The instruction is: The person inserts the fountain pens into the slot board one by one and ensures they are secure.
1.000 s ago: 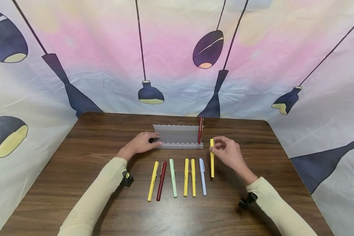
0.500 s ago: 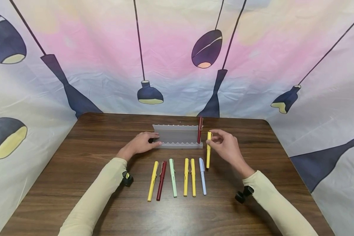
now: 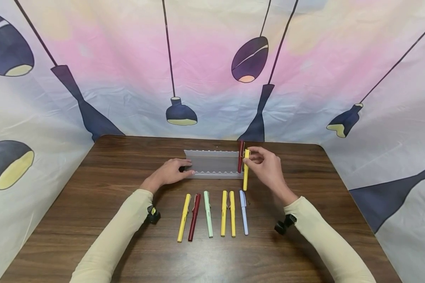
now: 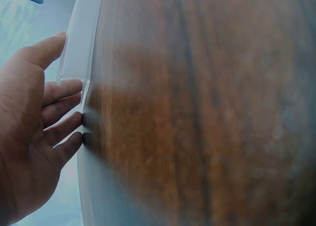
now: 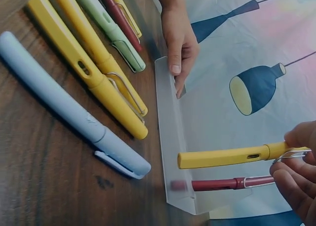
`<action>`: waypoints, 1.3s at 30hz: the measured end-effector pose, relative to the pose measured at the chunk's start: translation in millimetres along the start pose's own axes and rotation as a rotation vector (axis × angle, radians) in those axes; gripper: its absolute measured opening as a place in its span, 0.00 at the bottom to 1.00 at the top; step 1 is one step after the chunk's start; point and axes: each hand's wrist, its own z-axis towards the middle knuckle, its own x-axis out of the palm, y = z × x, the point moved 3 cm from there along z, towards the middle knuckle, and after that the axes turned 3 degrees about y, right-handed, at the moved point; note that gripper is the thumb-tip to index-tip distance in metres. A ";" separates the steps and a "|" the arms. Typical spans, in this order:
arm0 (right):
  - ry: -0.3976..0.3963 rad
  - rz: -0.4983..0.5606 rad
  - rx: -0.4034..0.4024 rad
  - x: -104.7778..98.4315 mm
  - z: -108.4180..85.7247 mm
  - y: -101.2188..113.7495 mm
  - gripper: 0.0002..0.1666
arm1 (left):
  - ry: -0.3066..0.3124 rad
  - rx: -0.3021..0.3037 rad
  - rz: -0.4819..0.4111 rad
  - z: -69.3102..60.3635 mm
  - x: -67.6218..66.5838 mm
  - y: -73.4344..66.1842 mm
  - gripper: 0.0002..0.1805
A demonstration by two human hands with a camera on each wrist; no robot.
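My right hand pinches a yellow pen near its capped, clipped end. The pen stands steeply at the right end of a translucent pen holder with scalloped edges. In the right wrist view it lies beside a dark red pen that rests in the holder; whether it touches the holder I cannot tell. My left hand rests against the holder's left end, fingers extended. In the left wrist view its thumb and fingertips touch the holder's end.
On the wooden table, in front of the holder, lies a row of pens: a yellow pen, a dark red pen, a green pen, two more yellow pens and a light blue pen. A printed cloth hangs behind.
My right hand has carried the yellow pen left and away from me, from right of the holder to its right end, beside the dark red pen. The left hand stays put.
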 end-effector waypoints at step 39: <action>-0.166 0.078 -0.098 36.6 39.8 -5.2 0.22 | 0.010 -0.023 0.003 3.0 4.8 6.7 0.33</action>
